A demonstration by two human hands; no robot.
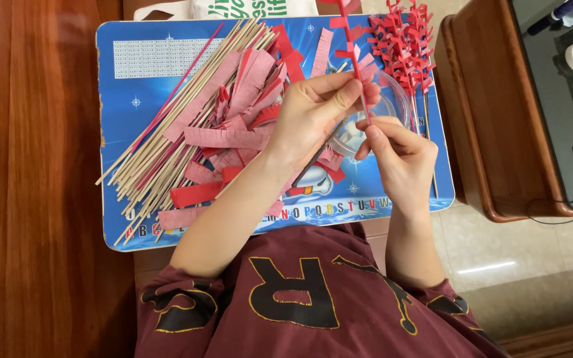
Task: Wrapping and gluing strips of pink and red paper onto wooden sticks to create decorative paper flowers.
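- left hand (313, 109) + right hand (396, 152) both pinch a half-wrapped red fringed stick (353, 50) over the blue board (134, 79)
- done: small bunch of wrapped sticks (406, 40) top right
- left: big pile of bare sticks (167, 132), pink/red fringe strips (223, 137), so prob early on

Sitting between reddish-brown wooden panelling (28, 199) and a dark wooden cabinet (492, 119). Gleaming below: pale tiled floor (499, 258), catching soft light.

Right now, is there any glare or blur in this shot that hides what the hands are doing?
Head view: sharp and evenly lit; glare only on the pale tiled floor; the left hand and right hand on the red fringed paper stick show clearly, no blur.
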